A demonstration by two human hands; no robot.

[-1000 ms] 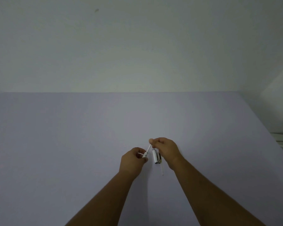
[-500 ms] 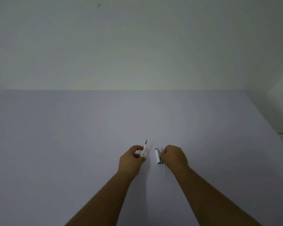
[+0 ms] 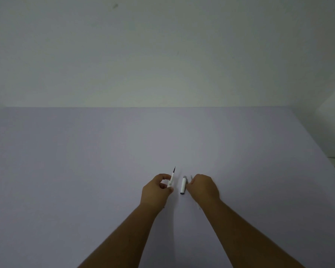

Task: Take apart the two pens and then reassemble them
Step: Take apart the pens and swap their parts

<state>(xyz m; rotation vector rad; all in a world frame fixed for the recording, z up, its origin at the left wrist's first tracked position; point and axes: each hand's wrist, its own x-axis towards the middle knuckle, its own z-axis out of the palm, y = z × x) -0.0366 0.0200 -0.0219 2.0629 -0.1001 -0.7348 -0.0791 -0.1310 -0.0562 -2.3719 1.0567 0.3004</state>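
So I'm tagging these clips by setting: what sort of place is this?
Probably a plain indoor work table set up for recording: a bare pale lavender tabletop against a blank off-white wall, with only pen parts and two hands. Nothing shows which kind of room.

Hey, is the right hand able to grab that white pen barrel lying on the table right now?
Probably yes. The white pen barrel lies on the table just beside the right hand, and nothing sits between them. The left hand is busy holding the other pen piece.

Pale lilac table (image 3: 85, 171) — 1 white pen cap (image 3: 183, 185) lying near the front
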